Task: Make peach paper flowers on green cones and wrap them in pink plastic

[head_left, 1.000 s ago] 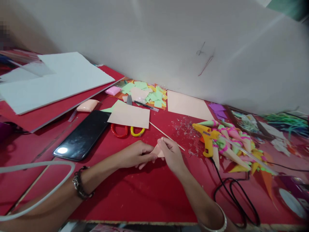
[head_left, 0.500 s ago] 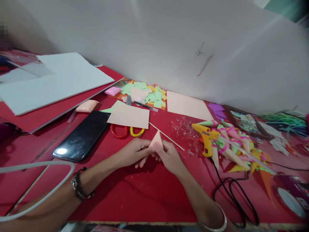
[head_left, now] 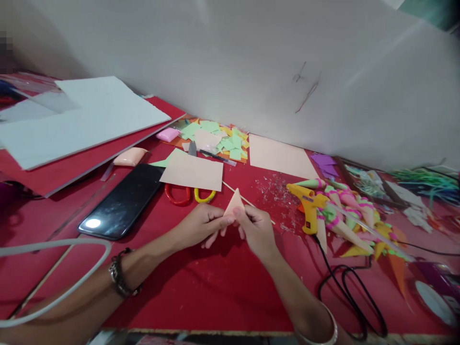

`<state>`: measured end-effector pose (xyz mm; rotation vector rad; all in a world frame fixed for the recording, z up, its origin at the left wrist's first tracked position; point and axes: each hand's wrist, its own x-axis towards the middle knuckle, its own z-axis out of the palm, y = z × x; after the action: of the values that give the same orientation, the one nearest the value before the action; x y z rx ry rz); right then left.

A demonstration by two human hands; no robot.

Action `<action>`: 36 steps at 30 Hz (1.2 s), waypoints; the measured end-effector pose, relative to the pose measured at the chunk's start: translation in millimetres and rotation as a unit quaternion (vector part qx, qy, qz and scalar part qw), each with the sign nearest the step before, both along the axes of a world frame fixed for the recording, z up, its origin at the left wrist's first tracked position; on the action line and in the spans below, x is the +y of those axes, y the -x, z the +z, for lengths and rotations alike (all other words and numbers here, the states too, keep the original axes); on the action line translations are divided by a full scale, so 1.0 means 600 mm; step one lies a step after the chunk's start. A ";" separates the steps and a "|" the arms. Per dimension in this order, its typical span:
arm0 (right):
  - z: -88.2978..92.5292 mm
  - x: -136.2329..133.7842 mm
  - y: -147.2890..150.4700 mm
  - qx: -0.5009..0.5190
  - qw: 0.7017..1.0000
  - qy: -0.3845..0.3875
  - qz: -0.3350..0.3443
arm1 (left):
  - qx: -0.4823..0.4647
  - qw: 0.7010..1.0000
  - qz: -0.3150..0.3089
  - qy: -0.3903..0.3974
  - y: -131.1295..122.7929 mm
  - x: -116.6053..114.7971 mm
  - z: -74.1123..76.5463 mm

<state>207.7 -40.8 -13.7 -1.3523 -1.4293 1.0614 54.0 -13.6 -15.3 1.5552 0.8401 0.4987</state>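
Paper (head_left: 235, 203): a small peach triangle is held up between both hands above the middle of the red table (head_left: 201, 302), its tip pointed to the far side.
Left hand (head_left: 204, 224): the paper's left lower edge is pinched by the thumb; the other fingers are bent beneath, partly hidden.
Right hand (head_left: 257, 231): the paper's face is pressed by the thumb, with the fingers curled behind; how closely they are gathered cannot be told.
Stick (head_left: 248, 202): laid slantwise beyond the hands, its middle partly covered from view.
Card (head_left: 194, 171): laid far and left of the hands; a red handle (head_left: 178, 203) and a yellow handle (head_left: 204, 201) are left showing at its near edge.
Phone (head_left: 124, 201): laid left of the card, dark screen up.
Glue gun (head_left: 308, 206): laid right of the hands, beside heaped cones (head_left: 347, 197).
Sheet (head_left: 280, 155): laid at the far side, by the wall (head_left: 230, 72).
Scraps (head_left: 233, 143): heaped left of the sheet.
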 end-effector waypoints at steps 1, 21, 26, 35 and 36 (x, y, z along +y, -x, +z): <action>0.000 -0.001 0.000 0.004 1.000 0.006 0.004 | 0.002 1.000 0.002 -0.008 0.001 0.001 -0.001; 0.010 0.004 -0.009 0.049 0.999 0.013 0.018 | -0.046 0.998 0.036 -0.015 0.011 0.010 -0.010; 0.010 0.006 -0.009 0.068 0.998 0.014 -0.004 | -0.056 0.998 0.031 -0.014 0.010 0.011 -0.003; 0.006 0.007 -0.008 0.071 0.997 0.007 -0.003 | -0.030 0.999 0.030 -0.005 0.014 0.012 -0.005; 0.007 0.007 -0.008 0.071 0.997 0.008 -0.003 | -0.029 0.999 0.028 0.000 0.014 0.012 -0.005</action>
<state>212.7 -36.6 -9.7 -1.2653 -1.3155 1.1433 45.5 -6.6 -18.2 1.5131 0.8414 0.5815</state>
